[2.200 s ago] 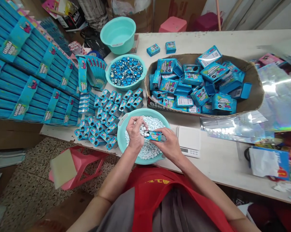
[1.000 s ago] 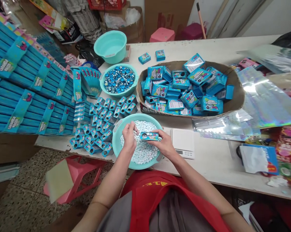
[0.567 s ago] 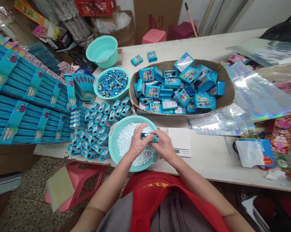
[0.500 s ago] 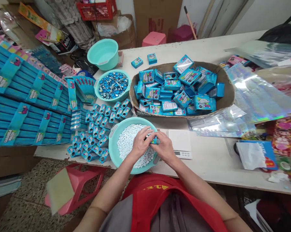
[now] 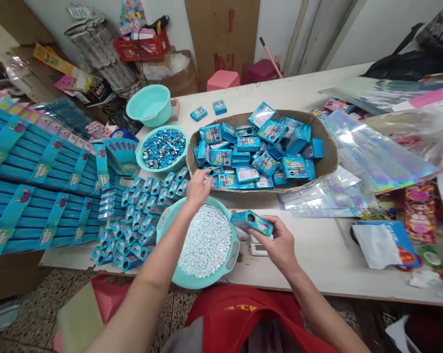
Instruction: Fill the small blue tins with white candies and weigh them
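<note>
My right hand (image 5: 278, 243) grips a small blue candy box (image 5: 252, 221) over the white scale (image 5: 257, 245), just right of the teal basin (image 5: 234, 251) of small white candies (image 5: 205, 240). My left hand (image 5: 198, 186) reaches forward past the basin to the front edge of the cardboard tray (image 5: 326, 147), which is heaped with blue boxes (image 5: 252, 149). Its fingers are curled at the nearest boxes; whether they hold one I cannot make out.
Open blue boxes (image 5: 140, 215) lie in rows left of the basin. A teal bowl of shiny blue caps (image 5: 162, 148) and an empty teal bowl (image 5: 148, 104) stand behind. Stacked blue cartons (image 5: 33, 186) fill the left. Holographic bags (image 5: 372, 157) and packets lie right.
Both hands were together on one box over the candy basin. Now the right hand has carried that box rightward over the scale, and the left hand has reached forward to the cardboard tray.
</note>
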